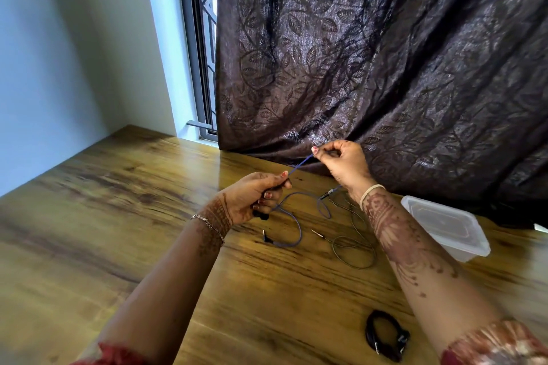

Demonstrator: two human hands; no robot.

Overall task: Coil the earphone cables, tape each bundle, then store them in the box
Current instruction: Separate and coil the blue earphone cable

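Observation:
A purple earphone cable [299,225] is stretched taut between my two hands above the wooden table [118,216]. My left hand [255,195] grips one part of it, with dark earbuds poking out below the fingers. My right hand [341,161] pinches the cable higher up, near the curtain. The rest of the purple cable loops down onto the table and ends in a jack plug [266,237]. A thin dark earphone cable [353,249] lies loose beside it. A coiled black cable bundle [385,335] rests near the front. The clear plastic box [444,228] stands at the right.
A dark leaf-patterned curtain [385,53] hangs down to the table's far edge, just behind my right hand. A window frame [198,68] and a pale wall lie at the back left.

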